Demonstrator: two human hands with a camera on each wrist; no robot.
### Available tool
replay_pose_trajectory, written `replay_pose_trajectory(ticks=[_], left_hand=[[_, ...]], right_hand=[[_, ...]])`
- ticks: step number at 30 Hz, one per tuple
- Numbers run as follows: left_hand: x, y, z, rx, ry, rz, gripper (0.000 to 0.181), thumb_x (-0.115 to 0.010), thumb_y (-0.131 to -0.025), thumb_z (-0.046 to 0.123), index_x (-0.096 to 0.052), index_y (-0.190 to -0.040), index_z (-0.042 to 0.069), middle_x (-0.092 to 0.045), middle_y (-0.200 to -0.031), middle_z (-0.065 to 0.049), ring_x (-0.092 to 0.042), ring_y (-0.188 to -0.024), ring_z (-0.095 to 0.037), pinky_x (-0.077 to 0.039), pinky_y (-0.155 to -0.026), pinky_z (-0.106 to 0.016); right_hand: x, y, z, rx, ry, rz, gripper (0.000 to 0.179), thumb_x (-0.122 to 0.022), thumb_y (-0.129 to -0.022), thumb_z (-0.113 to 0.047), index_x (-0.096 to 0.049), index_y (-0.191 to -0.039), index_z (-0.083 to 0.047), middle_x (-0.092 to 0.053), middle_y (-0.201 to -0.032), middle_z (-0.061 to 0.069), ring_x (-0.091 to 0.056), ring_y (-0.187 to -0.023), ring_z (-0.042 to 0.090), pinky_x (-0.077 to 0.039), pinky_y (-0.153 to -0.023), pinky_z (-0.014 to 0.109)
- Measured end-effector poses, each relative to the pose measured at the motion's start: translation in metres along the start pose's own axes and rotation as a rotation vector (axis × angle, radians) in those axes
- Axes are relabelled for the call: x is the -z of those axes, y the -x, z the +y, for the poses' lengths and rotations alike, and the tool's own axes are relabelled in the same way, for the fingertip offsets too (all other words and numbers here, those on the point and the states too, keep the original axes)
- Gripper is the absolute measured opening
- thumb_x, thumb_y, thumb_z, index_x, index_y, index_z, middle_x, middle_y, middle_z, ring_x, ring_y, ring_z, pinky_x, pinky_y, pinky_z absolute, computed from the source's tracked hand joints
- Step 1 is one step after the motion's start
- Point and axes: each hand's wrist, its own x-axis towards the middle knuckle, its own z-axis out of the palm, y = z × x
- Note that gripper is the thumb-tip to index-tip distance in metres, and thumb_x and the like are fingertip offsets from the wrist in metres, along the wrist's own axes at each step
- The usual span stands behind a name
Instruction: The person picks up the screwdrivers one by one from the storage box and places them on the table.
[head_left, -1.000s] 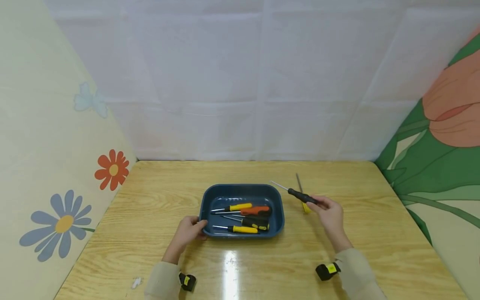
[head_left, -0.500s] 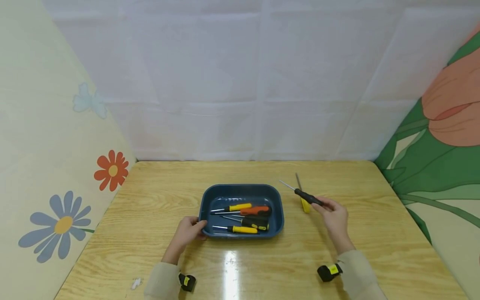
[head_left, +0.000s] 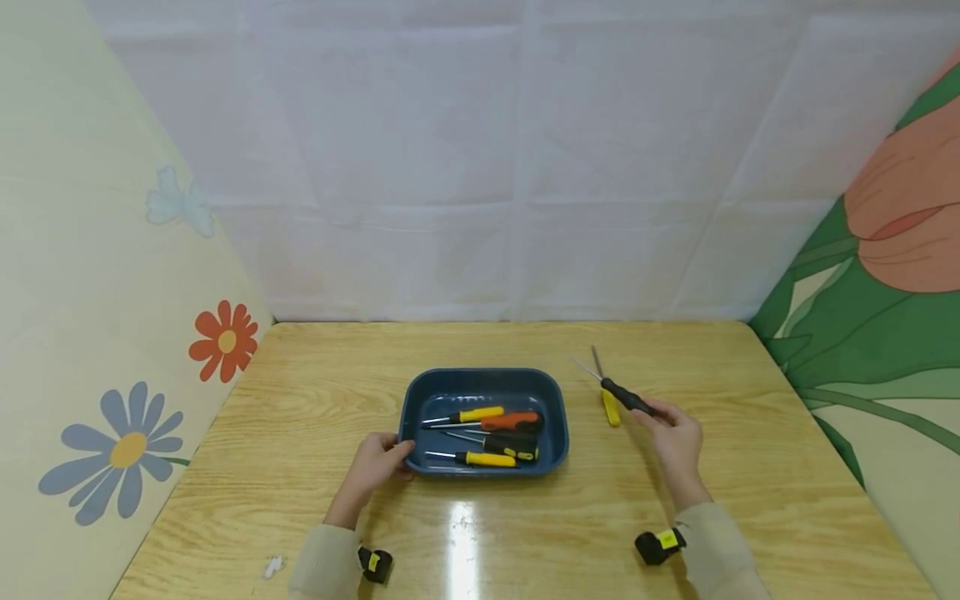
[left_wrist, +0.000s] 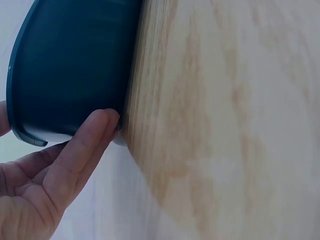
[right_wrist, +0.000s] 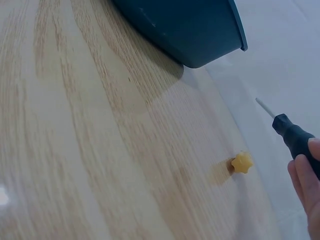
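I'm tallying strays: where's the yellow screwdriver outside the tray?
In the head view, the yellow screwdriver lies on the table, right of the blue tray, partly hidden by the black screwdriver in the right hand.

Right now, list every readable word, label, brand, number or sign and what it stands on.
No text can be read.
Yellow patch on left wrist's boxy black camera: any marks too small to read.
Yellow patch on right wrist's matching camera: likewise.
Slim black-handled screwdriver in the right hand: no legible marking.

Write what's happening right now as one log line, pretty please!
left hand: grips blue tray | right hand: holds black screwdriver | yellow screwdriver: lies on table | other screwdrivers: inside tray
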Motion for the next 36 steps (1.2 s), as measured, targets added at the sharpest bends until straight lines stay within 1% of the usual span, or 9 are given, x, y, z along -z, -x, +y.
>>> replay_pose_trajectory(ticks=[5,11,15,20,23,30,33,34,36], left_hand=[[0.0,0.003,0.003,-0.006,-0.02,0.003,0.026,-0.052,-0.088,0.006,-0.058,-0.098,-0.018,-0.064,-0.076,-0.016,-0.064,-0.063,-0.021,-0.057,-0.059,-0.036],[0.0,0.003,0.003,-0.009,-0.018,0.008,0.027,-0.052,-0.087,0.006,-0.057,-0.097,-0.018,-0.064,-0.076,-0.017,-0.063,-0.062,-0.021,-0.057,-0.058,-0.037],[-0.001,0.005,0.006,0.002,-0.01,0.014,0.025,-0.053,-0.087,0.005,-0.058,-0.096,-0.018,-0.064,-0.076,-0.017,-0.063,-0.062,-0.021,-0.056,-0.059,-0.038],[-0.001,0.012,0.018,-0.005,-0.009,-0.006,0.024,-0.051,-0.087,0.002,-0.057,-0.096,-0.02,-0.063,-0.076,-0.019,-0.063,-0.063,-0.022,-0.056,-0.062,-0.043],[0.0,0.013,0.02,-0.008,0.003,-0.01,0.024,-0.051,-0.087,0.001,-0.056,-0.096,-0.021,-0.063,-0.076,-0.02,-0.063,-0.063,-0.022,-0.056,-0.062,-0.043],[-0.001,0.004,0.004,-0.01,-0.008,0.009,0.026,-0.052,-0.087,0.005,-0.057,-0.097,-0.019,-0.064,-0.076,-0.018,-0.064,-0.063,-0.021,-0.057,-0.059,-0.038],[-0.002,0.007,0.009,-0.004,-0.01,0.011,0.026,-0.052,-0.087,0.004,-0.057,-0.098,-0.019,-0.064,-0.076,-0.018,-0.064,-0.063,-0.021,-0.057,-0.06,-0.038],[-0.002,0.007,0.009,0.001,-0.012,0.013,0.026,-0.052,-0.087,0.004,-0.057,-0.098,-0.019,-0.064,-0.075,-0.018,-0.064,-0.063,-0.021,-0.057,-0.06,-0.038],[-0.002,0.006,0.009,0.008,-0.01,0.011,0.026,-0.052,-0.087,0.004,-0.057,-0.098,-0.019,-0.064,-0.075,-0.018,-0.064,-0.063,-0.021,-0.057,-0.06,-0.038]], right_hand=[[0.0,-0.003,0.003,-0.019,0.041,0.08,0.033,-0.076,-0.073,-0.016,-0.066,-0.1,0.0,-0.061,-0.092,0.003,-0.055,-0.077,0.005,-0.046,-0.06,0.01],[0.002,-0.021,0.029,-0.08,0.098,0.155,0.039,-0.074,-0.075,-0.025,-0.065,-0.109,-0.006,-0.059,-0.102,0.003,-0.055,-0.086,0.007,-0.046,-0.064,0.007],[0.003,-0.027,0.036,-0.086,0.101,0.177,0.044,-0.074,-0.076,-0.026,-0.063,-0.112,-0.004,-0.058,-0.107,0.008,-0.055,-0.09,0.011,-0.047,-0.066,0.008],[0.005,-0.025,0.033,-0.101,0.008,0.171,0.043,-0.076,-0.074,-0.021,-0.064,-0.11,-0.002,-0.058,-0.102,0.006,-0.055,-0.087,0.009,-0.047,-0.065,0.008],[0.005,-0.025,0.033,-0.11,-0.033,0.177,0.041,-0.076,-0.074,-0.018,-0.064,-0.109,-0.001,-0.056,-0.099,0.005,-0.055,-0.086,0.009,-0.048,-0.064,0.008],[0.003,-0.034,0.039,-0.142,0.076,0.185,0.043,-0.073,-0.077,-0.024,-0.062,-0.113,-0.004,-0.056,-0.11,0.011,-0.053,-0.094,0.015,-0.047,-0.067,0.009],[0.002,-0.031,0.027,-0.169,0.101,0.181,0.042,-0.072,-0.078,-0.021,-0.061,-0.113,-0.002,-0.056,-0.111,0.012,-0.053,-0.096,0.017,-0.047,-0.071,0.012],[0.001,-0.028,0.02,-0.181,0.099,0.178,0.041,-0.071,-0.079,-0.019,-0.061,-0.114,-0.001,-0.056,-0.112,0.013,-0.052,-0.098,0.018,-0.048,-0.075,0.016],[0.001,-0.026,0.014,-0.189,0.097,0.178,0.039,-0.072,-0.078,-0.019,-0.062,-0.112,-0.002,-0.057,-0.109,0.011,-0.053,-0.097,0.018,-0.048,-0.074,0.016]])
